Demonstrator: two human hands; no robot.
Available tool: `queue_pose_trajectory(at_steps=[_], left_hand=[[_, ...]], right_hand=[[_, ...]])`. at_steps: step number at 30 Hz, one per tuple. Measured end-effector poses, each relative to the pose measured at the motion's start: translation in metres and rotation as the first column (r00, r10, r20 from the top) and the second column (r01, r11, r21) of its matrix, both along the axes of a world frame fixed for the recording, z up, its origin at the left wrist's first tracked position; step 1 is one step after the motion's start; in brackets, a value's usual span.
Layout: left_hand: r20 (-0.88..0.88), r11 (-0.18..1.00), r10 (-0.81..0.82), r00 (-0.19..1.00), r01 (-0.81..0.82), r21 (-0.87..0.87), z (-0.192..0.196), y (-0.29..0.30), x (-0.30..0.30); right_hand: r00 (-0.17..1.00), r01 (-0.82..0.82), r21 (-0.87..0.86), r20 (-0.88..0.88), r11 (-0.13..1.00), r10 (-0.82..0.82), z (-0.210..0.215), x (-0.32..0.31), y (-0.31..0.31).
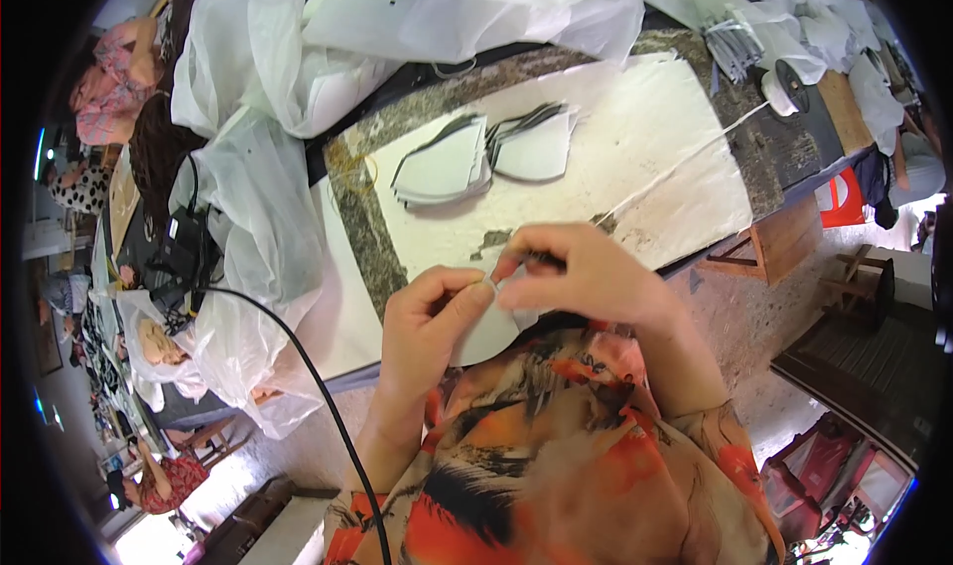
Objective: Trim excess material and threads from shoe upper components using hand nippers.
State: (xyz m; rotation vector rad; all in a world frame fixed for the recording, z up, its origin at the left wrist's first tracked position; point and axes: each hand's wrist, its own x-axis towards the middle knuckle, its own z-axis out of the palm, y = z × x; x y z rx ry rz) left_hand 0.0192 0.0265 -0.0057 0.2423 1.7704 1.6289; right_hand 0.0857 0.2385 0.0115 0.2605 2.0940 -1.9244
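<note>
My left hand (422, 322) pinches a pale curved piece of sheet material (484, 339) between thumb and fingers, close to my body at the table's front edge. My right hand (586, 272) is curled at the upper edge of that piece; something dark shows among its fingers, too hidden to name. A narrow white tape (685, 165) stretches from a reel (784, 89) at the far right toward my right hand, its near end hidden behind it. Beyond my hands lie two stacks of similar dark-edged pieces, a left stack (444, 163) and a right stack (536, 145).
The stacks rest on a worn white board (655, 118). Translucent plastic bags (253, 208) crowd the left and far side. A black cable (308, 361) curves down at left. A wooden stool (759, 252) stands at right; other people (114, 78) are at the left.
</note>
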Motion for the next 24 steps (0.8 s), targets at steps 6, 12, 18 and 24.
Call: queue_pose_trajectory(at_steps=[6,12,18,24], left_hand=[[-0.041,0.984,0.062,0.997,-0.054,0.171,0.0,0.009,0.003],[-0.443,0.983,-0.091,0.892,0.009,-0.184,-0.003,-0.01,-0.002],[-0.706,0.912,-0.379,0.598,0.112,-0.394,-0.005,-0.013,0.012],[-0.692,0.897,-0.401,0.6,0.104,-0.43,-0.02,-0.018,0.014]], right_hand=[[0.997,0.079,-0.126,-0.008,0.989,-0.08,-0.01,0.002,0.006],[0.784,0.62,-0.03,0.018,0.784,-0.62,-0.012,-0.015,0.051],[0.727,0.686,0.289,-0.241,0.667,-0.643,-0.036,-0.031,0.052],[0.964,0.268,0.312,-0.087,0.912,-0.253,-0.021,0.007,0.026]])
